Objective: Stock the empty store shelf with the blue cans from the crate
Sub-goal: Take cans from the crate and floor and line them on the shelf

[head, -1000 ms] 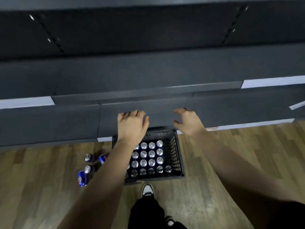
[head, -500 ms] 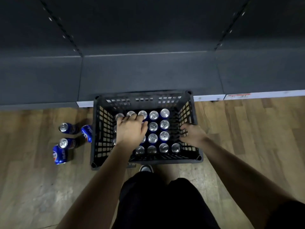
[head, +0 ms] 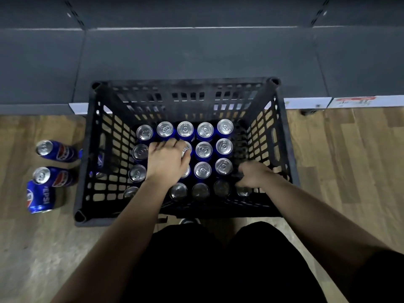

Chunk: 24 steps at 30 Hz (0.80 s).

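Both hands have dropped from the dark shelf [head: 196, 51] into the black crate [head: 286, 136]. The left hand [head: 167, 160] curls over a Pepsi can [head: 186, 148] in the second row (grip not yet clearly closed); the right hand [head: 254, 174] is half-curled near the right wall, whether it holds anything I cannot tell, so a fresh pick is starting.

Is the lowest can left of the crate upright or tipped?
Tipped. The can lies on its side on the floor, label facing up.

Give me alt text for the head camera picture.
Both hands, left hand and right hand, reach into a black crate of upright blue cans before a dark shelf; more loose cans sit on the floor beside it.
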### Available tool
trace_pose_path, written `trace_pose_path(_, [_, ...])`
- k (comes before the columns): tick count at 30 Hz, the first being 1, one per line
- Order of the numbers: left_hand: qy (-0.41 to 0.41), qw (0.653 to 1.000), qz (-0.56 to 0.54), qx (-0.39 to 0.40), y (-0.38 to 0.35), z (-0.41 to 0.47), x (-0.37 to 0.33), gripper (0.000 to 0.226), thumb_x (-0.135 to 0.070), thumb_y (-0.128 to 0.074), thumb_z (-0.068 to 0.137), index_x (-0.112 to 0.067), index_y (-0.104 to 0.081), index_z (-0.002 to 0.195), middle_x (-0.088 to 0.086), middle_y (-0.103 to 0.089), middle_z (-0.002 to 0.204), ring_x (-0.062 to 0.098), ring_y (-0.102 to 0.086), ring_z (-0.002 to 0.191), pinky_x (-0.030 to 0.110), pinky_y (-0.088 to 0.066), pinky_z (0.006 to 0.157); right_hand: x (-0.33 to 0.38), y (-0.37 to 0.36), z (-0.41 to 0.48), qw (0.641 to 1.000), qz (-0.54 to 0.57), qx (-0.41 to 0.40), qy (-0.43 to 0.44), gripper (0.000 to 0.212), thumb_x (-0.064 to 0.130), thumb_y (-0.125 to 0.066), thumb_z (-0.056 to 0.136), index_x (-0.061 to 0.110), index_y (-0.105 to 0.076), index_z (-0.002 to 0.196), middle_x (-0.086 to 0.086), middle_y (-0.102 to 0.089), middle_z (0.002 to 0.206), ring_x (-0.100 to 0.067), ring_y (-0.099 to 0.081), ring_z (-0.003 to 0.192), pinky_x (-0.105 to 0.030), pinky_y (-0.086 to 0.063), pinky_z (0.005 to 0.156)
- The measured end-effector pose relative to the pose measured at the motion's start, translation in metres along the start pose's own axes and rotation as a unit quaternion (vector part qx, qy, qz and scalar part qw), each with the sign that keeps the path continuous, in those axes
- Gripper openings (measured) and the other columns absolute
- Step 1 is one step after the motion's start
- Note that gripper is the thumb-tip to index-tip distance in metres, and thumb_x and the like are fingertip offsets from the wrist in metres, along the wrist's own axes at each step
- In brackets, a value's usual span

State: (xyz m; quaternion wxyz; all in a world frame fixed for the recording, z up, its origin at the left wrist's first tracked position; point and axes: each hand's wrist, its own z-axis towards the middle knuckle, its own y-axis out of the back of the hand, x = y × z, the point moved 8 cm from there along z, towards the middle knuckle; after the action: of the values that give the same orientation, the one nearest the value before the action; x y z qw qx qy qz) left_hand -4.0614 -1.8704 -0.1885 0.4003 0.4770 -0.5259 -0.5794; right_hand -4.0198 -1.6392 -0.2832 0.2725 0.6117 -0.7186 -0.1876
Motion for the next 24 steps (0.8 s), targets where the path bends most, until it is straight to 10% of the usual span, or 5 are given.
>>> trace_pose_path(19, [0.031, 0.999, -0.036, -0.002, -0.005, -0.008, 0.003, 0.028, -0.034, -0.047, 0.090, -0.014, -0.066, 0.095, 0.007, -0.065, 0.089, 0.032, -0.062, 0.081, 0.042, -0.037, 0.081, 0.002, -0.029, 0.006, 0.999, -0.013, 0.037, -0.009, 0.039, 0.015, -0.056, 0.090, 0.006, -0.054, 0.128, -0.017, -0.056, 0.127, -0.030, -0.057, 0.109, -0.032, -0.048, 0.089])
trace_pose_path(24, [0.033, 0.999, -0.036, 0.007, 0.002, -0.006, 0.003, 0.022, -0.032, -0.051, 0.092, -0.016, -0.066, 0.098, 0.006, -0.064, 0.093, 0.030, -0.061, 0.083, 0.041, -0.034, 0.084, 0.003, -0.010, -0.004, 1.000, -0.016, 0.009, -0.010, 0.055, 0.038, -0.067, 0.084, 0.007, -0.049, 0.127, -0.017, -0.051, 0.129, -0.031, -0.056, 0.111, -0.030, -0.044, 0.079])
